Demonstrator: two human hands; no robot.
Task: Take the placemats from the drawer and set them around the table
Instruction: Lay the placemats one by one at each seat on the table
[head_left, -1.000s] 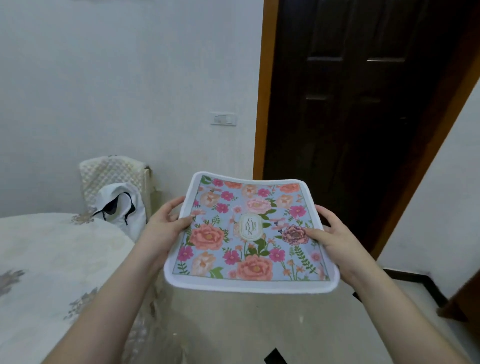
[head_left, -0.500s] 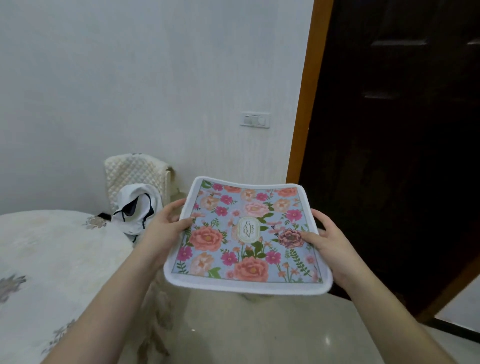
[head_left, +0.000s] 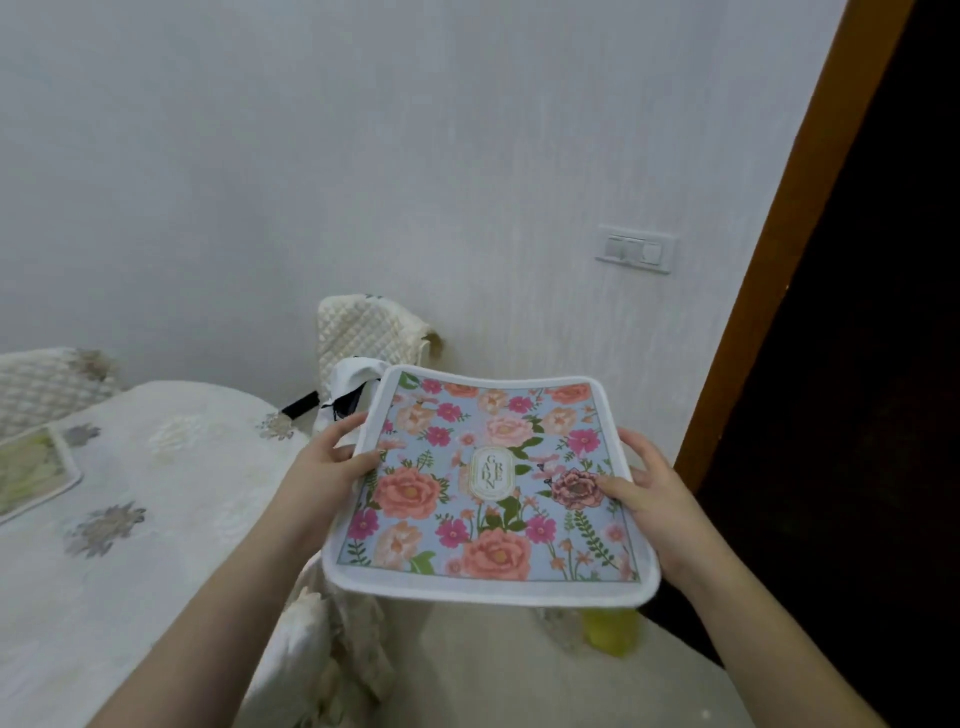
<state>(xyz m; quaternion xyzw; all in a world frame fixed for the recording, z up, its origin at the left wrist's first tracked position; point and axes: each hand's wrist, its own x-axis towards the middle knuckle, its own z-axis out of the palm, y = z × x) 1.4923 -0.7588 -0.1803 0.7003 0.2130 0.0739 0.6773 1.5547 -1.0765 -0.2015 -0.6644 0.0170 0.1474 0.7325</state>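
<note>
I hold a floral placemat (head_left: 488, 488) flat in the air, blue with pink and peach roses and a white border. My left hand (head_left: 324, 467) grips its left edge, thumb on top. My right hand (head_left: 649, 493) grips its right edge, thumb on a dark rose. The mat hangs just right of the round table (head_left: 130, 519), which wears a cream embroidered cloth. A second placemat (head_left: 31, 473), greenish, lies on the table at the far left, partly cut off by the frame.
A chair with a quilted cream cover (head_left: 369, 332) stands behind the mat by the wall, a white and black bag (head_left: 348, 389) on it. Another quilted chair back (head_left: 47, 384) shows at far left. A dark door (head_left: 857, 364) stands right. A yellow object (head_left: 610, 631) sits on the floor.
My view has swung left: the door slid toward the right edge, more of the table appeared, and the second placemat came into view. Both hands keep the same hold on the floral placemat.
</note>
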